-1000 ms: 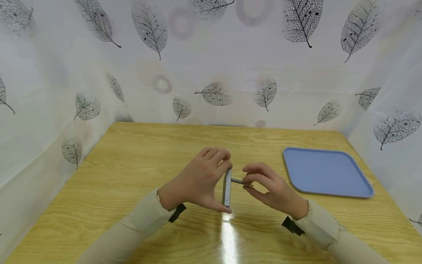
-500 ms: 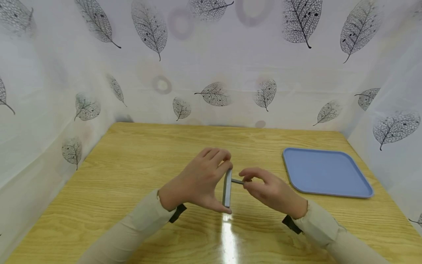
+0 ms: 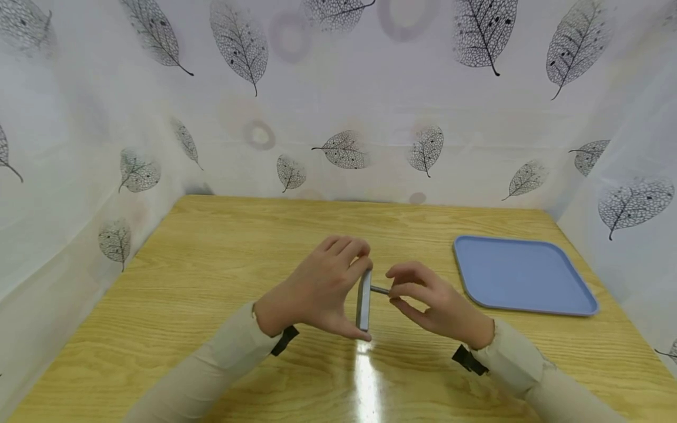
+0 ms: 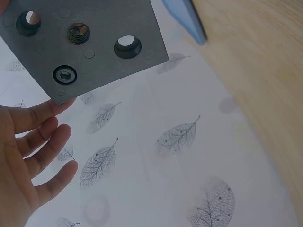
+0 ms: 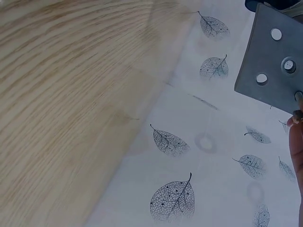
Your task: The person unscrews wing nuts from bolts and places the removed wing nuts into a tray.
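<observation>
A flat grey metal plate [image 3: 364, 301] stands nearly edge-on above the table in the head view. My left hand [image 3: 322, 288] grips it by two opposite edges, fingers at the far one, thumb at the near one. Several holes pierce the plate [image 4: 102, 61] in the left wrist view; one holds a hex-socket screw head [image 4: 65, 74]. On the other side a screw shank [image 3: 379, 289] sticks out rightwards. My right hand [image 3: 436, 302] pinches its end between thumb and fingers. A small dark piece [image 5: 297, 116] shows at those fingertips in the right wrist view; its kind is unclear.
A blue tray [image 3: 529, 276] lies on the wooden table [image 3: 254, 235] to the right of the right hand. Leaf-printed white sheeting [image 3: 359, 106] walls the table at the back and both sides.
My right fingers curled inward around the screw's end, then spread back to about their earlier pose. The left hand and the plate stay in place.
</observation>
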The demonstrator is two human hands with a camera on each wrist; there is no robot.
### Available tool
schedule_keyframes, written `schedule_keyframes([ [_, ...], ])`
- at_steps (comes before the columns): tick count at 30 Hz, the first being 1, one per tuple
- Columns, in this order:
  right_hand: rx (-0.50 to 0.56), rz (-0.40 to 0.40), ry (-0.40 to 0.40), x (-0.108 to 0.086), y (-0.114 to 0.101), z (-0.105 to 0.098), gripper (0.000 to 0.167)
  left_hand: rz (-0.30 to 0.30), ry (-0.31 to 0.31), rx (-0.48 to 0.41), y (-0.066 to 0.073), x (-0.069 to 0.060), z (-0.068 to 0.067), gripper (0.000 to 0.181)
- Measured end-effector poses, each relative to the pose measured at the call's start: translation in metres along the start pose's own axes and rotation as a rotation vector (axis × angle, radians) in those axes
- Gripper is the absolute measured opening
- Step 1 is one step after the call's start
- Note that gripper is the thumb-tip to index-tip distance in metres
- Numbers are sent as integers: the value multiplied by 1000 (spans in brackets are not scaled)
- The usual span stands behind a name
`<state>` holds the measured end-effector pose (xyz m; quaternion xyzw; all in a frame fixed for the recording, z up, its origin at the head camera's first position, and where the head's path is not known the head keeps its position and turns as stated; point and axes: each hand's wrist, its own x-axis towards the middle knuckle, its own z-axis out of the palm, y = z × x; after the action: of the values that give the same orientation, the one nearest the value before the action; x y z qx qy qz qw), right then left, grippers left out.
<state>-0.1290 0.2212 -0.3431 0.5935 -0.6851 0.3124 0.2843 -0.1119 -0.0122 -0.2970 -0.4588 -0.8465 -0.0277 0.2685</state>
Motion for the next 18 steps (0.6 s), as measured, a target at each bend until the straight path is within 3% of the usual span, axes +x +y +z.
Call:
schedule_keyframes([
  [10,-55,75,45,2,-1,0,19,-14,0,-23,0,0,0,88],
  [18,-34,81,8,2,-3,0,16,-21,-4,-18,0,0,-2,88],
])
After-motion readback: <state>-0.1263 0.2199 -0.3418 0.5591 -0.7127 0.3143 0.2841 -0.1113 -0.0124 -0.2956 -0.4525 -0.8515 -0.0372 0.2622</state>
